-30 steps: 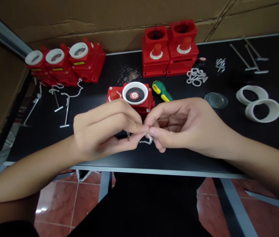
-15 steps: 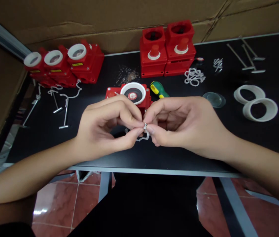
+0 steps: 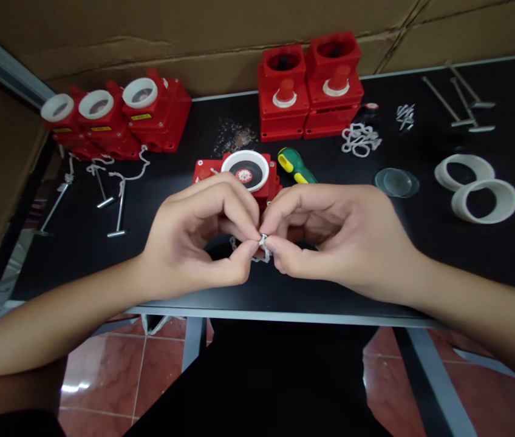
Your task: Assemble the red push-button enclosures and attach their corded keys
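My left hand [image 3: 207,233] and my right hand [image 3: 334,237] meet fingertip to fingertip over the front of the table. Both pinch a white cord [image 3: 263,241] where it is wrapped at a small shiny metal piece [image 3: 263,236]; most of that metal is hidden by my fingers. A loop of the cord hangs below the pinch. Just behind my hands lies a red box [image 3: 209,165] with a white ring [image 3: 264,176] around a dark round opening, in which a red disc with a white emblem shows.
Finished-looking red boxes [image 3: 161,124] with cords and metal T-bar hammers [image 3: 122,212] stand at left. Two more red boxes [image 3: 283,115] stand behind. A green-yellow screwdriver [image 3: 294,164], coiled cord [image 3: 360,139], screws [image 3: 405,115], clear discs [image 3: 396,182], white rings [image 3: 485,201] and hammers [image 3: 462,118] lie rightward.
My pinched fingertips have shifted slightly left and down with the cord and metal piece. The grip stays closed, and the things on the table have not been moved.
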